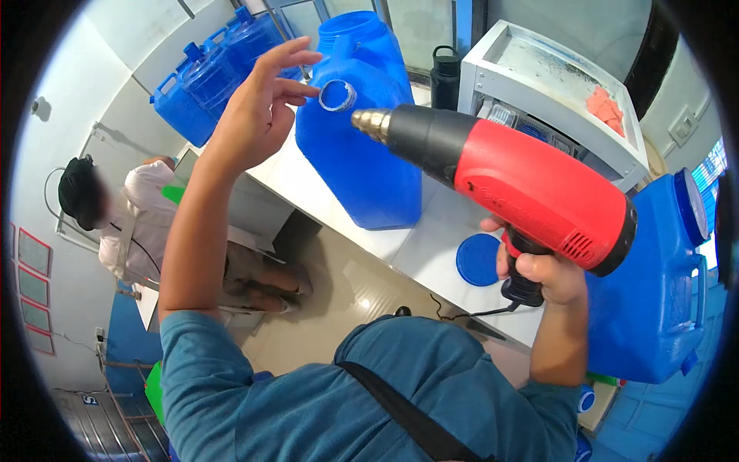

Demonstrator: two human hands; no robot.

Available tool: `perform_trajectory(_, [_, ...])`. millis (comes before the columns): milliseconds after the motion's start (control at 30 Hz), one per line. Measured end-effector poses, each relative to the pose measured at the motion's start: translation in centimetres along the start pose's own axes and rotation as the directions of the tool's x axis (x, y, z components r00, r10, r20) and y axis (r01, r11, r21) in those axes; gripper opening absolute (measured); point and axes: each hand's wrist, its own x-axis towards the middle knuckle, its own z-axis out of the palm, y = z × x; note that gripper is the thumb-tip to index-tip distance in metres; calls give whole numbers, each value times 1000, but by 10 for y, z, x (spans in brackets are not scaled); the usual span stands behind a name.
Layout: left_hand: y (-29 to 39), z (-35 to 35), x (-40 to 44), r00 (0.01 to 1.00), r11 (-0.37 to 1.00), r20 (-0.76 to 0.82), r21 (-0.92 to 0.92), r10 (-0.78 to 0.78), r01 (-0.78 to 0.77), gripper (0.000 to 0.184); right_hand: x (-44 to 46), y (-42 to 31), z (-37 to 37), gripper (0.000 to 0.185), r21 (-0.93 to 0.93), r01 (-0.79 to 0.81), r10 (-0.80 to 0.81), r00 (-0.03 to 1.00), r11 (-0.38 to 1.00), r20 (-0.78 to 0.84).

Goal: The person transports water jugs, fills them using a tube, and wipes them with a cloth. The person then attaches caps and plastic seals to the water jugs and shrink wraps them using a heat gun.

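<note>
My right hand [550,273] is wrapped around the handle of a red and black heat gun [539,177]. Its metal nozzle points left, close to the round blue cap [336,95] with a whitish rim on the blue water jug [369,162]. The jug stands on the white counter. My left hand [265,108] holds nothing; its fingers are apart, with one fingertip at the cap's left edge. Whether that fingertip touches the cap I cannot tell. A larger blue lid [478,259] lies flat on the counter below the heat gun.
Another blue jug [643,300] stands at the right, near my forearm. A black bottle [445,77] and a white rack [493,73] with a pink cloth [605,110] are behind. More jugs [208,85] stand at the back left. A person [142,208] works there.
</note>
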Motion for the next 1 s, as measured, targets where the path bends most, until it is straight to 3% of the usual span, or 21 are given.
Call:
perform_trajectory(100, [3,1,2,994,999,-104,44,30,-25,60,3,0,5,54,-8,36,-36,999,999,16])
perform_trajectory(167, [17,-2,7,990,925,-113,361,-87,123,37,5,-6,8,56,20,34,-33,999,999,-41])
perform_trajectory(200, [28,-2,10,990,925,-117,361,-82,119,37,5,-6,3,58,3,57,-57,997,998,-52])
perform_trajectory(267, [51,6,20,912,690,-62,633,-406,350,27,13,-16,-7,58,1,107,-106,991,994,-85])
perform_trajectory(300, [59,11,25,913,695,-62,629,-403,349,27,17,-22,-12,59,2,152,-151,981,988,-122])
perform_trajectory(367, [69,21,30,879,517,15,814,-476,266,37,31,-41,-25,55,10,139,-131,953,990,-274])
perform_trajectory(400, [63,22,27,882,526,17,809,-471,265,37,40,-51,-39,54,-95,119,-142,942,988,-304])
perform_trajectory(433, [52,21,23,966,611,166,792,-198,-11,41,49,-62,-53,52,-197,95,-158,929,976,-335])
perform_trajectory(467, [47,23,24,949,609,301,736,95,-295,46,58,-73,-65,51,-336,33,-168,909,941,-382])
perform_trajectory(500, [53,25,24,947,609,301,733,109,-303,46,68,-82,-74,50,-462,-37,-186,885,886,-428])
perform_trajectory(567, [77,27,17,985,543,128,838,-119,-43,45,85,-96,-88,49,-557,-91,-213,864,825,-456])
perform_trajectory(600, [85,27,21,924,458,103,885,-367,83,55,94,-103,-95,46,-739,-191,-250,862,646,-441])
perform_trajectory(633, [77,26,19,927,456,102,886,-362,81,55,102,-108,-101,43,-864,-280,-281,865,419,-416])
perform_trajectory(667, [61,25,16,956,506,215,858,-199,-87,56,110,-110,-108,43,-863,-276,-287,863,423,-416])
perform_trajectory(700, [54,23,16,947,525,320,811,-29,-258,57,118,-110,-116,41,-936,-282,-302,892,209,-336])
perform_trajectory(733, [54,18,17,947,516,320,815,-21,-264,57,125,-111,-122,39,-962,-274,-303,918,-16,-256])
perform_trajectory(767, [59,14,17,956,584,293,772,21,-250,55,130,-112,-123,39,-962,-272,-316,914,-13,-254])
perform_trajectory(833, [64,11,20,963,647,261,725,61,-237,55,139,-111,-119,34,-907,-344,-218,931,-243,-294])
perform_trajectory(900, [60,15,29,990,673,111,739,-86,-25,53,146,-111,-123,34,-909,-319,-282,928,-270,-242])
perform_trajectory(933, [48,15,42,991,672,109,740,-84,-25,53,150,-117,-118,36,-894,-356,-190,931,-273,-313])
perform_trajectory(1000, [9,15,76,863,659,-102,603,-495,449,58,153,-114,-107,39,-879,-387,-87,922,-279,-378])
